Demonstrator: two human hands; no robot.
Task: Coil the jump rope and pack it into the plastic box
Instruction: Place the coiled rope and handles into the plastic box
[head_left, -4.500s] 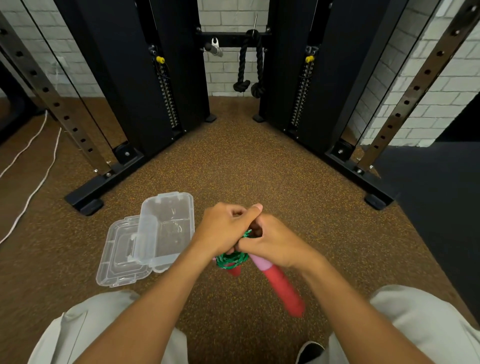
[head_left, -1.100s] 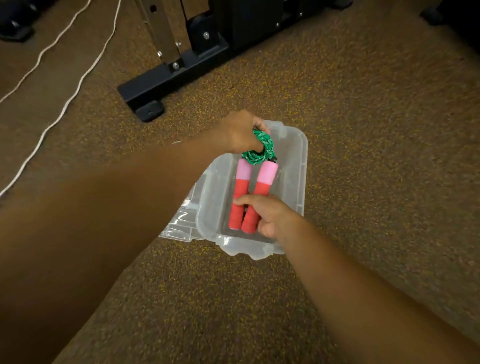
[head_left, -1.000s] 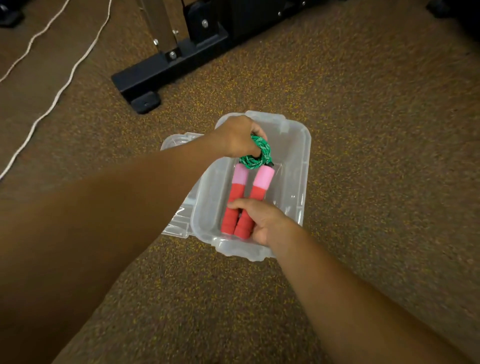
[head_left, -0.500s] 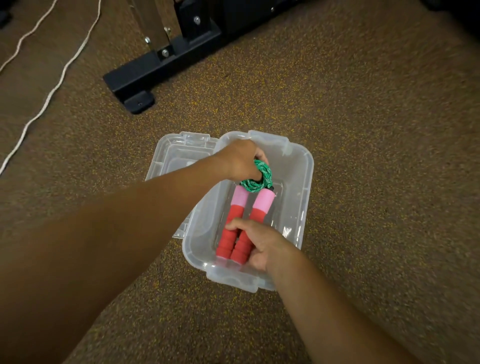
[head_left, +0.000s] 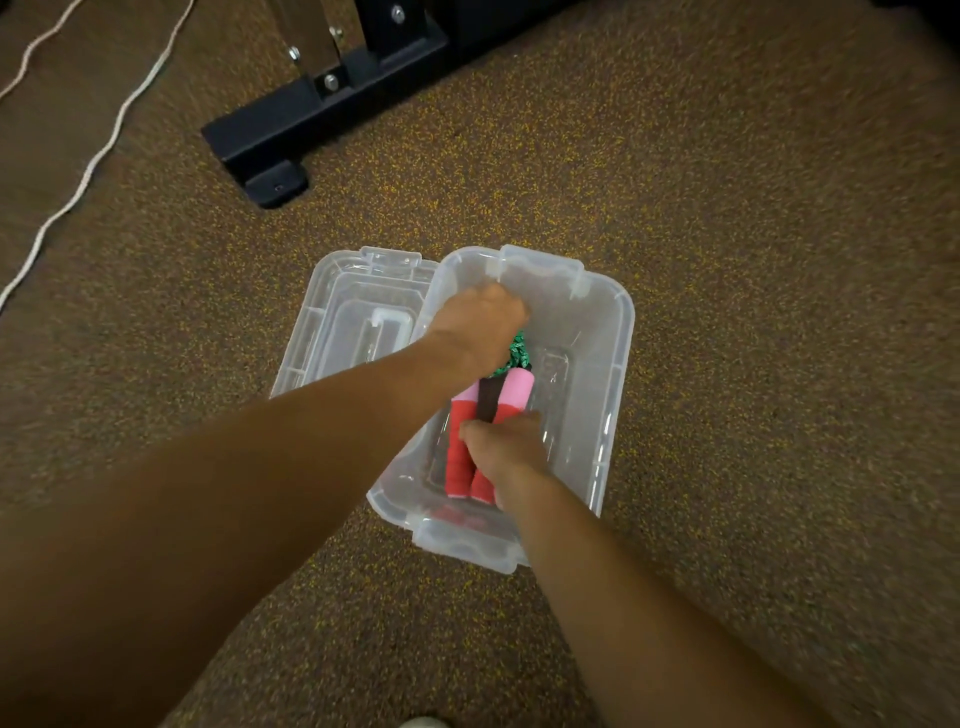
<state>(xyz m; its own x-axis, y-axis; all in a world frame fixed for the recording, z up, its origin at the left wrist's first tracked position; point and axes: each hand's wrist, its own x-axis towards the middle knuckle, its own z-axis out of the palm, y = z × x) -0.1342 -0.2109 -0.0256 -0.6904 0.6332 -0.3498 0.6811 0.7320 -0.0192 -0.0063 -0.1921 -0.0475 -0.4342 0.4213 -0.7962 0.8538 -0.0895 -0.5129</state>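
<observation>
The jump rope lies inside the clear plastic box (head_left: 615, 364) on the floor. Its two red and pink handles (head_left: 462, 447) rest side by side along the box bottom. The coiled green rope (head_left: 516, 353) sits at their far end. My left hand (head_left: 480, 325) covers the coil and grips it, hiding most of it. My right hand (head_left: 506, 447) is closed over the near half of the handles. The box's clear lid (head_left: 348, 317) lies flat on the floor, tucked against the box's left side.
A black steel base of a gym rack (head_left: 311, 109) stands on the floor beyond the box, to the upper left. White cords (head_left: 88, 171) run across the floor at far left. Speckled brown rubber flooring surrounds the box.
Both hands have lowered the rope from above the box down to its bottom. The view has shifted so the box sits lower in the frame.
</observation>
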